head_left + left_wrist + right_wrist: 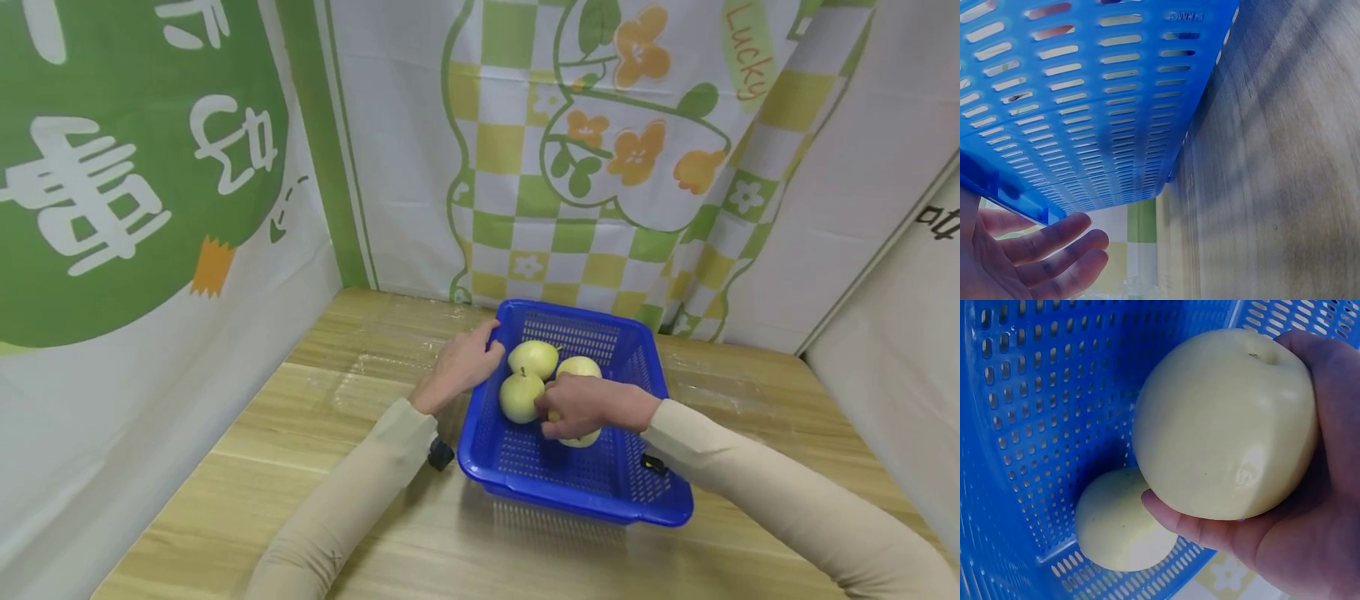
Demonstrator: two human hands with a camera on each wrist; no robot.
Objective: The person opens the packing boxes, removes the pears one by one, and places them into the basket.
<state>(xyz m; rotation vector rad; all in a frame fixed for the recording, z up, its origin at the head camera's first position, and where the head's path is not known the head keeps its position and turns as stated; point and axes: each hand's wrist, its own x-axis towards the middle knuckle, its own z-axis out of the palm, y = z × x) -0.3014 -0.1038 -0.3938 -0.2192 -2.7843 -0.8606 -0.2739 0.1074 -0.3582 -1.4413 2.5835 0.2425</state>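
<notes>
A blue plastic basket (573,493) with slotted walls stands on the table, with several round, pale yellow-green pears in it. My right hand (583,404) is inside the basket, gripping a pear (1222,425) between thumb and fingers. Another pear (1116,519) lies on the slotted bottom beyond the held one in the right wrist view. Two pears with stems, a rear one (533,359) and a front one (521,397), sit left of that hand. My left hand (467,363) touches the basket's left rim; in the left wrist view its lower fingers extend loosely outside the wall.
The wood-patterned table (285,467) bears the basket. Clear plastic sheets or trays (382,375) lie left of the basket, with more clear plastic (720,387) to its right. A printed curtain (517,167) hangs close behind, with white cloth at both sides.
</notes>
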